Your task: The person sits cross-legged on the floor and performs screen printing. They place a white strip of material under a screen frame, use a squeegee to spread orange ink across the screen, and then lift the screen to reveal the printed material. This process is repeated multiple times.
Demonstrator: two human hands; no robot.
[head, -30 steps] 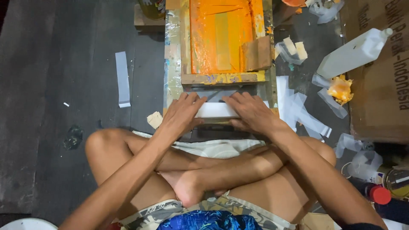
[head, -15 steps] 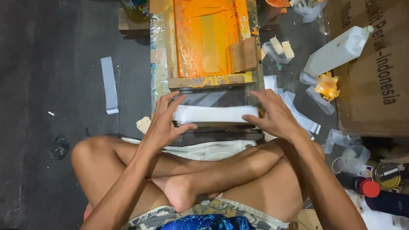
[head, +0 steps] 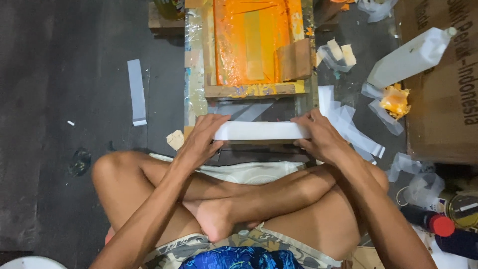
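I sit cross-legged on a dark floor before a printing board. A long white strip (head: pixel 259 130) lies across the board's near end, held at both ends. My left hand (head: pixel 203 139) grips its left end and my right hand (head: pixel 318 138) grips its right end. Just beyond the strip stands a wooden screen-printing frame (head: pixel 249 89) whose mesh is coated in orange ink (head: pixel 249 40). A brown cardboard scraper (head: pixel 295 60) rests on the frame's right side.
A white plastic bottle (head: pixel 411 57) and an orange-stained rag (head: pixel 396 101) lie right, beside a cardboard box (head: pixel 448 99). Loose white strips (head: pixel 351 124) are scattered right; another strip (head: pixel 136 92) lies left. Red-capped bottle (head: pixel 430 221) and tins sit at lower right.
The white strip has come out from under my hands and now lies fully stretched between them. My hands have spread apart to its two ends.
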